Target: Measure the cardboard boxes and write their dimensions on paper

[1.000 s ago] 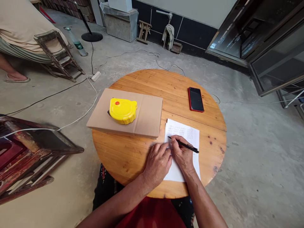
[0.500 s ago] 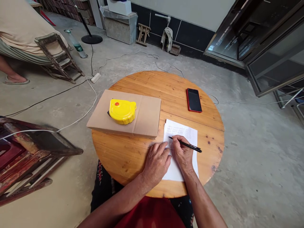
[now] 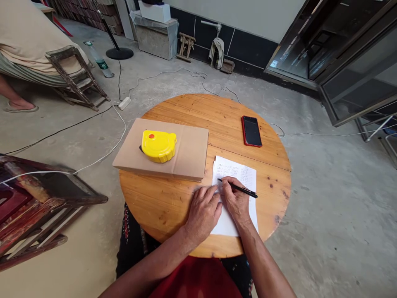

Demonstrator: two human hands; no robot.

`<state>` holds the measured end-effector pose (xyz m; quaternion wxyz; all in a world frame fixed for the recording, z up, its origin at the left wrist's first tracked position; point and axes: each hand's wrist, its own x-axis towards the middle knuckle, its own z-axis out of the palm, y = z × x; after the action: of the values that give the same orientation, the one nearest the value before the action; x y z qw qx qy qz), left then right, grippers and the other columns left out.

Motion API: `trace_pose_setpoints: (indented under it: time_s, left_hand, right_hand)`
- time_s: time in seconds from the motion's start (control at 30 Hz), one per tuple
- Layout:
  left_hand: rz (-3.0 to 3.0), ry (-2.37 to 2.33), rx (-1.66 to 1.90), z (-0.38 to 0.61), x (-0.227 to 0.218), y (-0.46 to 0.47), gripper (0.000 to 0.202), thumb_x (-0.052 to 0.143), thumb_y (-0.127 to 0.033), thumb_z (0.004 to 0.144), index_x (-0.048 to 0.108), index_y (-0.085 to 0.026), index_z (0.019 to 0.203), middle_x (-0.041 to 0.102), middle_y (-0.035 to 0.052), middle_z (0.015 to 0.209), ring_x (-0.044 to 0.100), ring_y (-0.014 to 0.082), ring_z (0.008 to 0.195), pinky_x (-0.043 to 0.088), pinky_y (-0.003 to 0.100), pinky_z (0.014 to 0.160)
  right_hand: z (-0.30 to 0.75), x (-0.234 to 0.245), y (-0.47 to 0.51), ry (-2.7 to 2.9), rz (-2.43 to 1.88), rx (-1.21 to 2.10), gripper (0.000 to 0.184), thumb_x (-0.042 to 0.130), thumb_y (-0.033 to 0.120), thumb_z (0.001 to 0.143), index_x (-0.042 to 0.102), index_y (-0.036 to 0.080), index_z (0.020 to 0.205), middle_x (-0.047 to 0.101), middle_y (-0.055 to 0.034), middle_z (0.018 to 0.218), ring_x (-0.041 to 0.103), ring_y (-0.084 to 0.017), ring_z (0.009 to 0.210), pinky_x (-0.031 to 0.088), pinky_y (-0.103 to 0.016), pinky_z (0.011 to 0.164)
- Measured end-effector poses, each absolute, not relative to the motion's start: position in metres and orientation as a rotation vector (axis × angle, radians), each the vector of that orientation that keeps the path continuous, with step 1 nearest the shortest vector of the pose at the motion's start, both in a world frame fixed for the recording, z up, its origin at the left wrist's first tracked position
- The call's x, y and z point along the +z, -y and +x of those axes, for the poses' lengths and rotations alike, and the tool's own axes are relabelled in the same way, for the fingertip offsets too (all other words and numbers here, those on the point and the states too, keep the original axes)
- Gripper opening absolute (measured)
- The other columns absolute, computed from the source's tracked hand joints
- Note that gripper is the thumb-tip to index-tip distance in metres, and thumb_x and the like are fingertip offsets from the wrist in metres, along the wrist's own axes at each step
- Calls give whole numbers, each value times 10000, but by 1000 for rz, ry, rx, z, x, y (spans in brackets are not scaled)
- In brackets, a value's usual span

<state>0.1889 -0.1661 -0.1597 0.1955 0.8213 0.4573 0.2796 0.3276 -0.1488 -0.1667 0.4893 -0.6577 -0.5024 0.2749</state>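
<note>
A white sheet of paper (image 3: pixel 228 225) with rows of small handwriting near its top lies on the round wooden table. My right hand (image 3: pixel 237 203) grips a black pen (image 3: pixel 245 190), its tip at the writing and its rear end pointing right. Palm down, my left hand (image 3: pixel 203 211) rests flat across the paper's left edge and the tabletop, fingers stretched out. Beyond it sits a closed brown cardboard box (image 3: pixel 192 145). On the box is a yellow tape measure (image 3: pixel 159 147) with a red button.
A phone in a red case (image 3: pixel 252 131) lies on the far right of the round table (image 3: pixel 155 207). Cables run over the floor around a white power strip (image 3: pixel 124 103). A wooden chair (image 3: pixel 40 211) stands at the left; a person's foot (image 3: pixel 21 104) shows farther back.
The pen and my right hand have shifted slightly left across the paper. My left hand stays in place. The whole view has moved a little.
</note>
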Motion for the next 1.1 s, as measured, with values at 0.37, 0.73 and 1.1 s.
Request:
trace_pose_setpoints:
  time_s: [0.37, 0.73, 1.1]
  left_hand:
    - [2290, -1268, 781, 189, -158, 165, 229, 613, -136, 882, 628, -192, 1104, 648, 97, 1264, 559, 281, 1108, 495, 484, 948]
    - [2280, -1268, 767, 188, -159, 165, 244, 604, -136, 891, 619, -182, 1130, 634, 88, 1287, 545, 283, 1132, 483, 483, 971]
    - [2293, -1274, 750, 189, -160, 166, 203, 609, -150, 891, 625, -192, 1089, 625, 80, 1317, 545, 287, 1120, 490, 489, 950]
  right_hand:
    - [327, -164, 149, 1252, -1623, 639, 191, 590, 330, 897, 709, 183, 867, 701, -20, 747, 598, -155, 619, 489, -282, 603]
    - [325, -160, 148, 1240, -1610, 662, 166, 609, 312, 873, 712, 183, 859, 705, -21, 757, 600, -155, 632, 490, -281, 612]
    - [329, -169, 150, 1091, -1577, 676, 207, 574, 357, 891, 672, 180, 845, 617, 1, 680, 483, -126, 531, 403, -254, 504]
